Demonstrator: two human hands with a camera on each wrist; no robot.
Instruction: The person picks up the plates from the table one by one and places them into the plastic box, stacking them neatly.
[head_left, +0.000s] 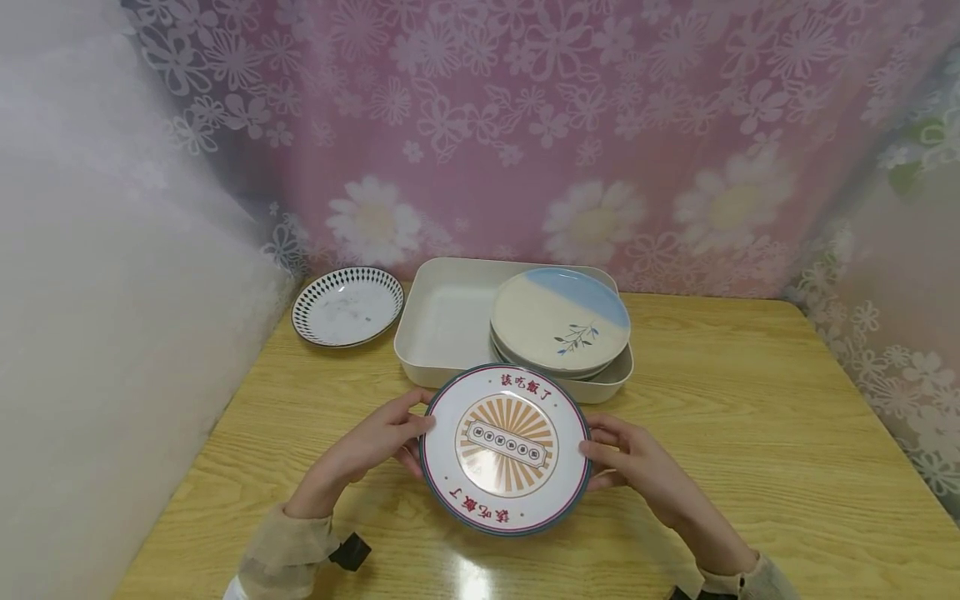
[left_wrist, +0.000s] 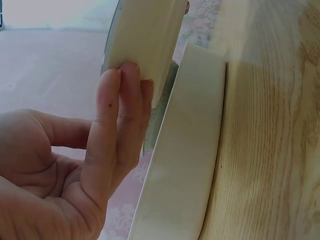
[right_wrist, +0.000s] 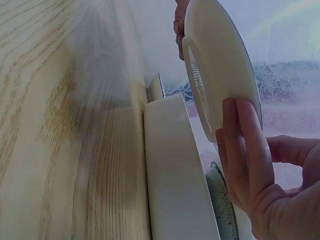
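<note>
Between both hands, above the table, is a round white plate (head_left: 442, 454) with a dark teal rim, red characters and an orange sunburst in its middle. My left hand (head_left: 386, 435) grips its left edge, thumb on top and fingers beneath. At the opposite edge my right hand (head_left: 630, 458) pinches the rim in the same way. The wrist views show the fingers against the pale underside of the plate (left_wrist: 145, 40). Just behind it stands a cream rectangular bin (head_left: 450, 321), whose front wall the plate partly hides.
Stacked plates, the top one a blue and cream plate (head_left: 558, 321) with a leaf sprig, lie in the bin's right side. Left of the bin, a plate with a black diamond border (head_left: 348, 307) rests on the wooden table (head_left: 720, 375). A floral curtain (head_left: 480, 125) hangs behind.
</note>
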